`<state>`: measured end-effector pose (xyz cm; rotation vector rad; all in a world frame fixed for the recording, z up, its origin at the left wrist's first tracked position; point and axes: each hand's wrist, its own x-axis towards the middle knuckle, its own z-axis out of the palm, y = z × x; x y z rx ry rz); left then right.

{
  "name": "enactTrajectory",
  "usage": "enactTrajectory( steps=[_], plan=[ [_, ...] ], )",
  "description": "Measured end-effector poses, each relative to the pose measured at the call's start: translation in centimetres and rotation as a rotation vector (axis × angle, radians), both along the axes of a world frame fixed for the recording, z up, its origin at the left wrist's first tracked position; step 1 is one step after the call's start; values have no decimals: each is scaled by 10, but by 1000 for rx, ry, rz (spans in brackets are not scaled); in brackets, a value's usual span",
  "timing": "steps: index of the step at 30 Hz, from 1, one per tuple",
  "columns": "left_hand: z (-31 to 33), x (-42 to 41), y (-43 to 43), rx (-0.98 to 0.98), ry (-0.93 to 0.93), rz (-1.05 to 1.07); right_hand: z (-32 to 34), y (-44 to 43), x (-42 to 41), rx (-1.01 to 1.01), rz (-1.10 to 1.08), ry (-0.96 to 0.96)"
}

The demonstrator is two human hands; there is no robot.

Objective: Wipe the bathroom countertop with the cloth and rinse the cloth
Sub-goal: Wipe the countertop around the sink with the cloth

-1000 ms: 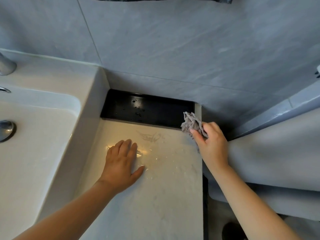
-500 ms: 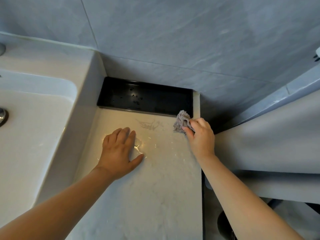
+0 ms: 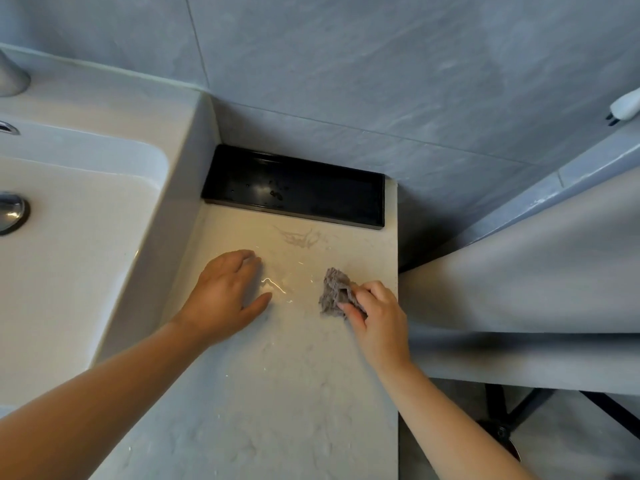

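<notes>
Plainly mid-wipe, my right hand (image 3: 379,315) pinches the grey cloth (image 3: 334,289) on the countertop (image 3: 277,393), left hand (image 3: 225,292) flat; next I'd sweep the smudge (image 3: 299,239).

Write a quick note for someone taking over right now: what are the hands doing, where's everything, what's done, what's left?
Left hand open, flat on the countertop.
Right hand grips the crumpled grey cloth against the countertop, near its right edge.
Done: apparently some wiping; a wet sheen lies between the hands.
Left: the smudge before the black tray, then rinsing the cloth in the sink.
</notes>
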<state>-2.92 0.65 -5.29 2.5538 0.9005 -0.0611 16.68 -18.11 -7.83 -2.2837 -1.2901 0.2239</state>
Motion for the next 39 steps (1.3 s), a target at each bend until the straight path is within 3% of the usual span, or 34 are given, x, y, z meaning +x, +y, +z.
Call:
enactTrajectory(
  steps=[4,8,15,21,28,39],
  plan=[
    [-3,-28,-11,35,44,-20,23,3,4,87,14,165],
    [-3,-47,-22,68,70,3,41,45,25,140,-39,64],
    [-11,-63,-29,64,116,89,6,103,47,-47,-5,-85],
    [-20,-74,-33,100,149,134,-10,100,32,81,-98,-75],
    [-23,-73,-36,64,77,206,-10,85,12,126,-33,-40],
    [-26,-76,-38,66,128,187,-7,27,-55,77,1,54]
  ],
)
